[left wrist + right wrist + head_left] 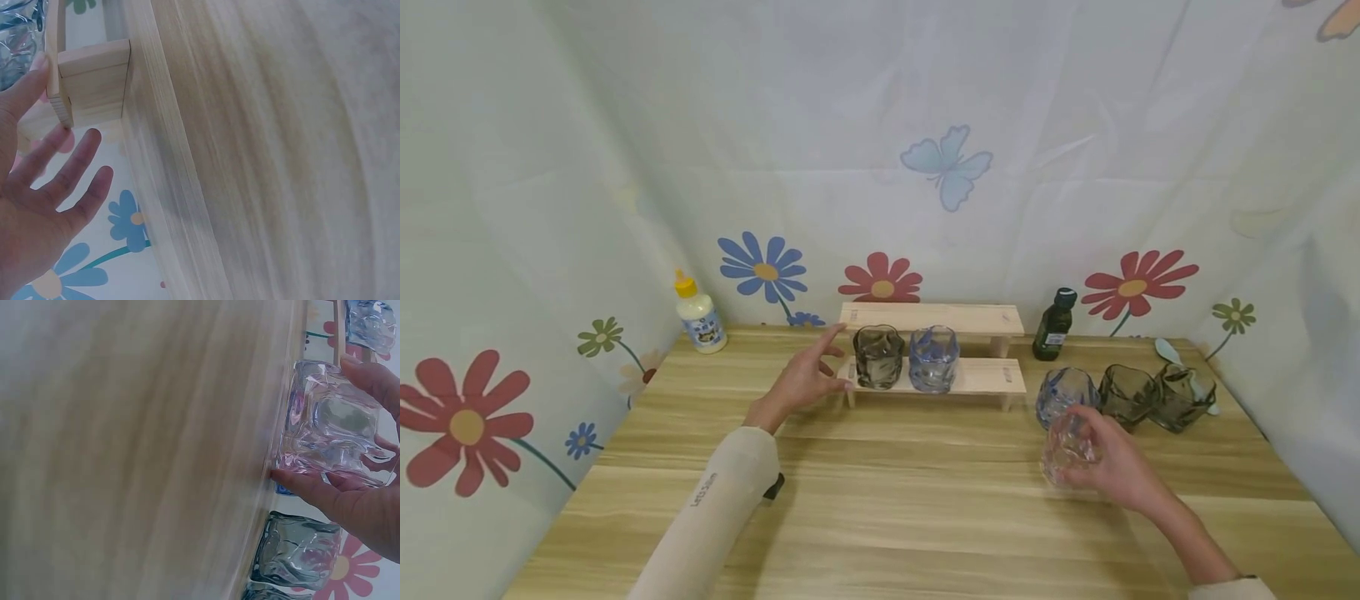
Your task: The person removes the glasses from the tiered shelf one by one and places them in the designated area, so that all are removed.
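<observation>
My right hand (1116, 462) holds a clear, pink-tinted glass (1066, 450) between thumb and fingers, in front of a blue glass (1063, 392). In the right wrist view the pink glass (331, 425) appears close up, with the thumb and fingers on opposite sides. A two-step wooden stand (981, 377) carries a grey glass (878, 358) and a blue-tinted glass (933, 358) on its lower step. At the stand's left end is my left hand (801, 375), fingers spread; the left wrist view shows its thumb and index fingertip at the board's end (57, 94).
Two dark greyish-green glasses (1127, 393) (1180, 400) stand at the right, with a pale spoon (1167, 350) by them. Behind stands a dark green bottle (1054, 327). A yellow-capped bottle (702, 321) is at the back left. Floral cloth (805, 125) surrounds the wooden table (895, 500).
</observation>
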A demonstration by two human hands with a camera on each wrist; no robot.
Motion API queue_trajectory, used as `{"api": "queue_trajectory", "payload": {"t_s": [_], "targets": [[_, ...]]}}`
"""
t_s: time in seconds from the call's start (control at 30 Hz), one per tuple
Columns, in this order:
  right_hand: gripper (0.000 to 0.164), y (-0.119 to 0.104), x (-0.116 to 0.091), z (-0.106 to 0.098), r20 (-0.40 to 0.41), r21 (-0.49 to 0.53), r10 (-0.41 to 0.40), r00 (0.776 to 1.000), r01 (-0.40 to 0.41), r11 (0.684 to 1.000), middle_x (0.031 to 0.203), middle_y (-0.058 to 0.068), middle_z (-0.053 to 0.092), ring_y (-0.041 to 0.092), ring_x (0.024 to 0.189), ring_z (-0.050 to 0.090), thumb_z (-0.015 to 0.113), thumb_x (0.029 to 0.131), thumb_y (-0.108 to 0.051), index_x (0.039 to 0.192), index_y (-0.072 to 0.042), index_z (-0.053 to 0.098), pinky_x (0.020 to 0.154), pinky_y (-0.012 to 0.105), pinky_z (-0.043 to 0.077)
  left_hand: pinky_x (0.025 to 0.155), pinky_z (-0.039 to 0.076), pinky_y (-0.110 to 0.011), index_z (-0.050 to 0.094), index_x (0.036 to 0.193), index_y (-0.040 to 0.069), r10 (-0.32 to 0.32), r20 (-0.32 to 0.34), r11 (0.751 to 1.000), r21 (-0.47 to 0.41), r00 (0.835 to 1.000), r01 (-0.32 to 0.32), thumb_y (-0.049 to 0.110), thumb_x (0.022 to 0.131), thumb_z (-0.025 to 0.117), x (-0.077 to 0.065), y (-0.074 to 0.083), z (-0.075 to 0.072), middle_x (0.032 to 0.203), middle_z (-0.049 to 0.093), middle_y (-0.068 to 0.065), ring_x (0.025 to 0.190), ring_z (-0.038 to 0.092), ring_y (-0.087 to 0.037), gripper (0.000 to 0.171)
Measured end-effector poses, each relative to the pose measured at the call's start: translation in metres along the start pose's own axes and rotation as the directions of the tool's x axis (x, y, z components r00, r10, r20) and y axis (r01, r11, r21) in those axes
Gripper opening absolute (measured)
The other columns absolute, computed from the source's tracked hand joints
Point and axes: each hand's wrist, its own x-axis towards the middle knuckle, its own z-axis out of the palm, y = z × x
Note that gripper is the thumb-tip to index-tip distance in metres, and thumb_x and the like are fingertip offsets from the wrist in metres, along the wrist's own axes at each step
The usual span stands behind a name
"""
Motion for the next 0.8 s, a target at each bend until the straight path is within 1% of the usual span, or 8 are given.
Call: {"api": "queue_trajectory", "payload": {"t_s": [0.17, 0.33, 0.57, 0.8], "targets": [[0.088, 0.0012, 0.0029, -0.0003, -0.012, -0.009, -0.010, 1.000, 0.010, 1.000, 0.094, 0.012, 0.056, 0.029, 0.091, 0.057, 0.095, 0.061, -0.017, 0.134, -0.001, 0.050, 0.073, 0.042, 0.049, 0.091, 0.055, -0.052, 0.019, 0.158, 0.040, -0.004, 0.006, 1.000, -0.002, 1.000, 0.004, 0.021, 0.082, 0.084, 0.0006, 0.0000, 0.0000, 0.137, 0.060, -0.013, 0.102, 0.069, -0.032, 0.101], [0.089, 0.0023, 0.0037, 0.0006, 0.002, -0.010, -0.002, 1.000, 0.002, 1.000, 0.097, 0.013, 0.055, 0.036, 0.097, 0.061, 0.095, 0.062, -0.020, 0.135, -0.001, 0.048, 0.077, 0.048, 0.051, 0.091, 0.055, -0.052, 0.019, 0.158, 0.039, 0.000, 0.005, 1.000, -0.001, 1.000, 0.000, 0.021, 0.082, 0.084, 0.0003, -0.0008, -0.0001, 0.136, 0.060, -0.014, 0.101, 0.069, -0.032, 0.102], [0.089, 0.0013, 0.0041, 0.0008, 0.003, -0.015, 0.002, 1.000, -0.002, 1.000, 0.099, 0.014, 0.055, 0.038, 0.098, 0.061, 0.095, 0.062, -0.020, 0.135, -0.003, 0.048, 0.076, 0.047, 0.051, 0.091, 0.055, -0.052, 0.019, 0.158, 0.039, 0.001, 0.000, 1.000, 0.001, 1.000, -0.001, 0.020, 0.082, 0.084, 0.0007, -0.0004, -0.0006, 0.136, 0.061, -0.014, 0.101, 0.069, -0.032, 0.101], [0.089, 0.0017, 0.0034, 0.0008, 0.001, -0.013, -0.012, 1.000, 0.012, 1.000, 0.100, 0.017, 0.055, 0.039, 0.098, 0.061, 0.095, 0.062, -0.018, 0.134, -0.002, 0.047, 0.076, 0.049, 0.051, 0.091, 0.055, -0.052, 0.020, 0.158, 0.039, -0.006, 0.006, 1.000, -0.006, 1.000, 0.006, 0.022, 0.082, 0.084, 0.0011, -0.0004, -0.0011, 0.137, 0.061, -0.014, 0.102, 0.069, -0.033, 0.101]]}}
